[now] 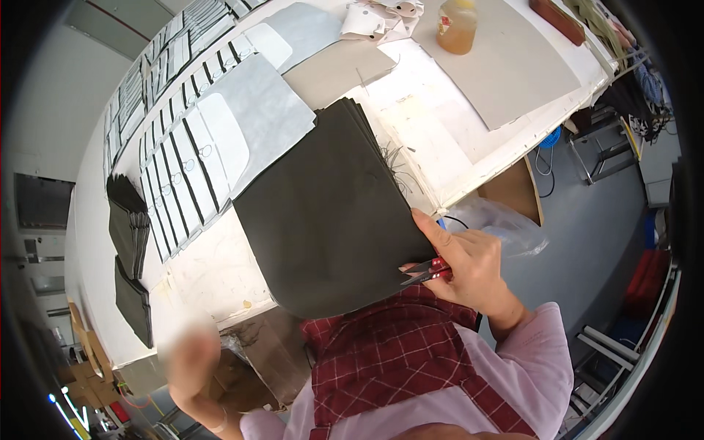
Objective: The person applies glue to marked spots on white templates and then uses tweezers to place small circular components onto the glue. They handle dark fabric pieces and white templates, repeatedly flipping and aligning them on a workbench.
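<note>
A stack of black fabric panels (330, 213) with a rounded near corner lies in front of me, reaching over the table's near edge. Loose threads (396, 165) stick out along its right side. My right hand (469, 264) is closed around small thread snips (429, 271) with red handles, their dark blades pointing left over the fabric. Its index finger rests at the stack's right edge. Down at the left, by the table's near edge, my left hand (192, 359) is apart from the stack. Its fingers are smeared, so I cannot make out whether it holds anything.
Pale pattern sheets (257, 117) with dark strips lie beyond the stack. Folded dark fabric pieces (132, 227) sit at the table's left. A bottle of amber liquid (457, 28) stands on grey board at the back, beside crumpled white cloth (381, 18). Clear plastic (499, 224) hangs past the right edge.
</note>
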Demonstrator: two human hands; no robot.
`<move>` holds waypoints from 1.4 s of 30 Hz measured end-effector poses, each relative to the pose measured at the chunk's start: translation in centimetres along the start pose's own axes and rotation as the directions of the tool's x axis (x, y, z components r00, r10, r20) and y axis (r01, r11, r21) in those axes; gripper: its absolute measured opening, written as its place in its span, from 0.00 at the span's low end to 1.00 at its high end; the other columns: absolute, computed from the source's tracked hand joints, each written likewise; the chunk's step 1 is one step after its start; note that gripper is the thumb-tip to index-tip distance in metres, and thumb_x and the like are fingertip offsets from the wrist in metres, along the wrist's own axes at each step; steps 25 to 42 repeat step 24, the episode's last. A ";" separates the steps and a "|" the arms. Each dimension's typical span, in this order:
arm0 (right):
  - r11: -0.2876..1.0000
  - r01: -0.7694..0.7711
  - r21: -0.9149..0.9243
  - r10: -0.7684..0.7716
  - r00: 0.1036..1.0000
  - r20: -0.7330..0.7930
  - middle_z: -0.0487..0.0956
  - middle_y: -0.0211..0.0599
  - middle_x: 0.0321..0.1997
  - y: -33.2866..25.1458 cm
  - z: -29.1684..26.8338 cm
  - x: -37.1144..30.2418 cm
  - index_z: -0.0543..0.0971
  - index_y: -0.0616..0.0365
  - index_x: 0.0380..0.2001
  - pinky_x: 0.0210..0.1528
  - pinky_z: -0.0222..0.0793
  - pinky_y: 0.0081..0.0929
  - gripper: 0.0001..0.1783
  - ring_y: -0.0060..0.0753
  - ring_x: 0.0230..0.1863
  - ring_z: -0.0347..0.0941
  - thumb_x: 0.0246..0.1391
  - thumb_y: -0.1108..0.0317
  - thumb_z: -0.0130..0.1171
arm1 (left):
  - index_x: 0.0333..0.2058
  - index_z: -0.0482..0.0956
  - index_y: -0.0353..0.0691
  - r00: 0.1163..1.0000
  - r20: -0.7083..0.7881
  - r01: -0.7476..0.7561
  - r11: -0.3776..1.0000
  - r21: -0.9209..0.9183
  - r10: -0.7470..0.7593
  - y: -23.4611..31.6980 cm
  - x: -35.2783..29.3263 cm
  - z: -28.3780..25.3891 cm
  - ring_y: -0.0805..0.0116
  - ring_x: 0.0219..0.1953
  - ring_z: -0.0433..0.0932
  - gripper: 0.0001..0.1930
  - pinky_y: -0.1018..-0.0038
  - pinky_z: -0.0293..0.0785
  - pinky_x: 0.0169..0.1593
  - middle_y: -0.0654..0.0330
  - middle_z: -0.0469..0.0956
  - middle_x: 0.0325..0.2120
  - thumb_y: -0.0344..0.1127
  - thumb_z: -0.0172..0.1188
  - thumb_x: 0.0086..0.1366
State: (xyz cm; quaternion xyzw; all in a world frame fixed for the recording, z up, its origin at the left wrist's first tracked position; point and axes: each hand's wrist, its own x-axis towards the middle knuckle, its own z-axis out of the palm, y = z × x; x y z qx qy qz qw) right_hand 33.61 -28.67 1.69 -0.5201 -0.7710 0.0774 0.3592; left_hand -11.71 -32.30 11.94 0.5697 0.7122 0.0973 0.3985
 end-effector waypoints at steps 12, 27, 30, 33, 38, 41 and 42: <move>0.997 -0.011 0.080 0.023 0.987 -0.157 0.73 0.35 0.15 -2.5 1.7 -0.2 0.75 0.58 0.61 0.20 0.67 0.34 0.34 0.36 0.14 0.72 0.48 0.70 0.69 | 0.27 0.78 0.34 0.876 -0.118 -0.466 0.884 0.042 0.467 7.0 4.9 5.2 0.74 0.23 0.75 0.08 0.77 0.68 0.28 0.60 0.79 0.21 0.29 0.69 0.59; 0.999 -0.018 0.049 0.022 0.996 -0.092 0.81 0.34 0.20 -3.1 2.8 -1.3 0.71 0.60 0.65 0.21 0.71 0.30 0.33 0.34 0.18 0.77 0.57 0.64 0.64 | 0.16 0.82 0.37 0.651 0.146 -0.734 0.567 0.373 0.745 22.2 13.7 16.4 0.48 0.18 0.78 0.25 0.61 0.73 0.26 0.50 0.76 0.13 0.54 0.66 0.62; 0.999 -0.018 0.049 0.022 0.996 -0.092 0.81 0.34 0.20 -3.1 2.8 -1.3 0.71 0.60 0.65 0.21 0.71 0.30 0.33 0.34 0.18 0.77 0.57 0.64 0.64 | 0.16 0.82 0.37 0.651 0.146 -0.734 0.567 0.373 0.745 22.2 13.7 16.4 0.48 0.18 0.78 0.25 0.61 0.73 0.26 0.50 0.76 0.13 0.54 0.66 0.62; 0.999 -0.018 0.049 0.022 0.996 -0.092 0.81 0.34 0.20 -3.1 2.8 -1.3 0.71 0.60 0.65 0.21 0.71 0.30 0.33 0.34 0.18 0.77 0.57 0.64 0.64 | 0.16 0.82 0.37 0.651 0.146 -0.734 0.567 0.373 0.745 22.2 13.7 16.4 0.48 0.18 0.78 0.25 0.61 0.73 0.26 0.50 0.76 0.13 0.54 0.66 0.62; 0.999 -0.018 0.049 0.022 0.996 -0.092 0.81 0.34 0.20 -3.1 2.8 -1.3 0.71 0.60 0.65 0.21 0.71 0.30 0.33 0.34 0.18 0.77 0.57 0.64 0.64 | 0.16 0.82 0.37 0.651 0.146 -0.734 0.567 0.373 0.745 22.2 13.7 16.4 0.48 0.18 0.78 0.25 0.61 0.73 0.26 0.50 0.76 0.13 0.54 0.66 0.62; 0.999 -0.018 0.049 0.022 0.996 -0.092 0.81 0.34 0.20 -3.1 2.8 -1.3 0.71 0.60 0.65 0.21 0.71 0.30 0.33 0.34 0.18 0.77 0.57 0.64 0.64 | 0.16 0.82 0.37 0.651 0.146 -0.734 0.567 0.373 0.745 22.2 13.7 16.4 0.48 0.18 0.78 0.25 0.61 0.73 0.26 0.50 0.76 0.13 0.54 0.66 0.62; 0.999 -0.018 0.049 0.022 0.996 -0.092 0.81 0.34 0.20 -3.1 2.8 -1.3 0.71 0.60 0.65 0.21 0.71 0.30 0.33 0.34 0.18 0.77 0.57 0.64 0.64 | 0.16 0.82 0.37 0.651 0.146 -0.734 0.567 0.373 0.745 22.2 13.7 16.4 0.48 0.18 0.78 0.25 0.61 0.73 0.26 0.50 0.76 0.13 0.54 0.66 0.62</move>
